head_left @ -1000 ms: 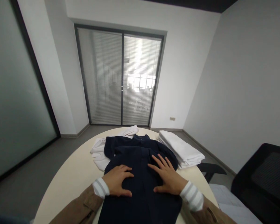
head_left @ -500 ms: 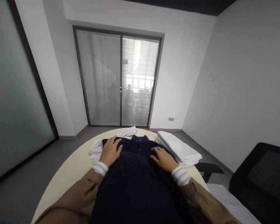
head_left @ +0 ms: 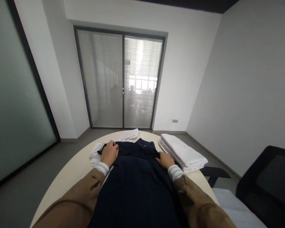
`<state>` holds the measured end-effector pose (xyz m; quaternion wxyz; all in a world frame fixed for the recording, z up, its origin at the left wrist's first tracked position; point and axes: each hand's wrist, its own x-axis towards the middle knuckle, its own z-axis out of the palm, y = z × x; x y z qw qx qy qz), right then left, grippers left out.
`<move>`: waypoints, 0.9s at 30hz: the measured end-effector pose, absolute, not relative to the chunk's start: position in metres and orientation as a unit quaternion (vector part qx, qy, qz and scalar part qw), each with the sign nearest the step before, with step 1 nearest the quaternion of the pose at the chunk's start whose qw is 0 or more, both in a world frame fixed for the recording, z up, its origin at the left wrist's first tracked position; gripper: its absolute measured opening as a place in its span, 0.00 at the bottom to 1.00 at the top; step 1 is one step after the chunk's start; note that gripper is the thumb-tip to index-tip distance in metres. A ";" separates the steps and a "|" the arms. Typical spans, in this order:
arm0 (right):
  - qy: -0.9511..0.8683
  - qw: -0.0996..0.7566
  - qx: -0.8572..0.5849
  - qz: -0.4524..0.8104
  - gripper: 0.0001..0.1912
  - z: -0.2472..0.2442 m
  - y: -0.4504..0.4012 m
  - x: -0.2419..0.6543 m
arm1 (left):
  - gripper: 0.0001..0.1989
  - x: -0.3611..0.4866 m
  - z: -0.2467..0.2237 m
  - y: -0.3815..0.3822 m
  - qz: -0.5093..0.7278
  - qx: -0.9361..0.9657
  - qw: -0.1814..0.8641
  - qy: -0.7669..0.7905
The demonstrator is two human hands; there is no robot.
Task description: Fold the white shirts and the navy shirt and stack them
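A dark navy shirt (head_left: 137, 180) with a collar and small buttons lies spread on the round table, its collar end pointing away from me. My left hand (head_left: 110, 153) is closed on the cloth at its upper left, fingers curled. On the upper right side, my right hand (head_left: 165, 160) grips the fabric, its fingertips partly hidden in the folds. Crumpled white cloth (head_left: 96, 151) lies just beyond my left hand. A folded stack of white cloth (head_left: 182, 152) sits right of my right hand.
The round cream table (head_left: 68, 177) has its curved edge at left. At the right stands a black mesh chair (head_left: 268, 180) with an armrest (head_left: 215, 172) near the table edge; pale cloth (head_left: 235, 202) lies by it. Glass doors with blinds (head_left: 120, 79) are behind.
Both hands went from spread fingers resting on the shirt to fingers curled on its cloth. The collar area has shifted slightly right and bunched up. My right hand moved slightly left.
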<state>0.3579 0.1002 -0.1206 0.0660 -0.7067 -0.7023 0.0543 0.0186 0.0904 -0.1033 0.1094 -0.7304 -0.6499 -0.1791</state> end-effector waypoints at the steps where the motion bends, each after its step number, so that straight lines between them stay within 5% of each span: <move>1: -0.704 0.064 -0.705 0.056 0.20 -0.119 0.103 0.358 | 0.08 0.019 -0.100 0.091 -0.188 -0.735 0.108 -0.643; 8: -0.719 0.074 -0.689 0.051 0.21 -0.094 0.118 0.350 | 0.08 0.017 -0.094 0.103 -0.210 -0.725 0.034 -0.655; 13: -0.735 0.070 -0.674 0.011 0.25 -0.084 0.120 0.338 | 0.26 0.012 -0.101 0.111 -0.220 -0.751 -0.019 -0.622; 20: -0.723 0.065 -0.688 0.016 0.20 -0.081 0.132 0.320 | 0.10 0.004 -0.097 0.122 -0.258 -0.812 -0.039 -0.522; 27: -0.724 0.276 -0.628 -0.069 0.16 -0.061 0.156 0.300 | 0.11 -0.005 -0.085 0.138 -0.442 -0.695 0.039 -0.566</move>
